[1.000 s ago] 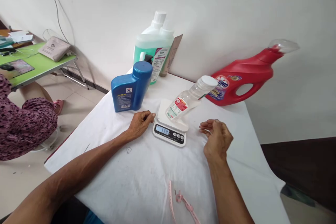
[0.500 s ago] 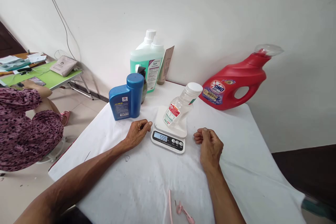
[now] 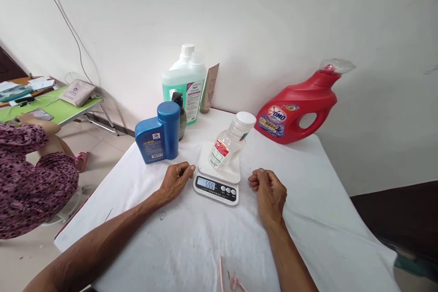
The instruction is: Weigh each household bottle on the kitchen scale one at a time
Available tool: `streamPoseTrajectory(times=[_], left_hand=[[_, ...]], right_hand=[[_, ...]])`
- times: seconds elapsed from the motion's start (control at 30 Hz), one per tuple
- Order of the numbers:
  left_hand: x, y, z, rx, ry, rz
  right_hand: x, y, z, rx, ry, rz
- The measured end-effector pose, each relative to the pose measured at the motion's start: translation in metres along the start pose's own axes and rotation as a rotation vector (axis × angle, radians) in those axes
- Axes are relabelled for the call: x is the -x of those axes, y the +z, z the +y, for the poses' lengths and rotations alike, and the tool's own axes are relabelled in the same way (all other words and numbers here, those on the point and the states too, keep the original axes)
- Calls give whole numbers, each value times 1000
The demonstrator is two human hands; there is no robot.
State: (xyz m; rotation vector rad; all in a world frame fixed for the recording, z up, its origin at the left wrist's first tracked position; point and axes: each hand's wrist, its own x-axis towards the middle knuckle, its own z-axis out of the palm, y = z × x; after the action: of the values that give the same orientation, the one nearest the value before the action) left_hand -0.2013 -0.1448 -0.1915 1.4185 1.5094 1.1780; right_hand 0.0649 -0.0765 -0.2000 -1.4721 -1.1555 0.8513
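A white digital kitchen scale (image 3: 217,191) lies on the cloth between my hands, its display reading 555. On its plate stands a clear plastic bottle (image 3: 230,142) with a white lid and a red and green label. My left hand (image 3: 175,181) rests just off the scale's left edge, its fingers curled closed and nothing seen in them. To the scale's right, my right hand (image 3: 271,194) lies on the cloth with loosely folded fingers, also holding nothing visible. Both hands are apart from the bottle.
Behind stand a blue bottle (image 3: 158,136), a dark pump bottle (image 3: 181,123), a green liquid jug (image 3: 185,86), a brown tube (image 3: 209,89) and a red OMO detergent bottle (image 3: 297,112). Pink strips (image 3: 221,273) lie at the front. A seated person (image 3: 34,178) is left, by a green table (image 3: 68,108).
The view has shifted slightly, so everything sits a little further left in it. My hands, the scale and the bottle keep their places relative to each other; the reading stays 555.
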Motion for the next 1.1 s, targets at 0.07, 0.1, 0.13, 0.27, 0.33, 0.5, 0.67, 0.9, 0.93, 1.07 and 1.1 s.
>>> streamPoseTrajectory(times=[0.07,0.1,0.13,0.27,0.33,0.5,0.67,0.9,0.93,1.07,1.1], left_hand=[[0,0,0,-5,-3,-3],[0,0,1,-6,-4,-3],[0,0,1,-7,-5,-2],[0,0,3,-4,-8,-3],[0,0,3,1,-11,-6],[0,0,3,13,-15,-10],[0,0,2,-1,-6,-11],[1,0,3,-3,-8,-10],[1,0,3,-3,-8,-8],[0,0,3,-6,-4,-4],[0,0,2,-7,-1,-5]], right_hand=[[-1,0,1,11,-2,-1],[-1,-1,1,14,-2,-2],[-1,-1,1,14,0,-3],[-2,0,2,2,9,-7],[-2,1,2,0,14,-7],[-1,1,-1,10,28,-5],[0,1,-3,14,39,-5],[-1,1,1,16,28,-3],[-1,1,1,14,27,-4],[-2,2,1,3,26,-7],[-2,2,1,3,26,-7]])
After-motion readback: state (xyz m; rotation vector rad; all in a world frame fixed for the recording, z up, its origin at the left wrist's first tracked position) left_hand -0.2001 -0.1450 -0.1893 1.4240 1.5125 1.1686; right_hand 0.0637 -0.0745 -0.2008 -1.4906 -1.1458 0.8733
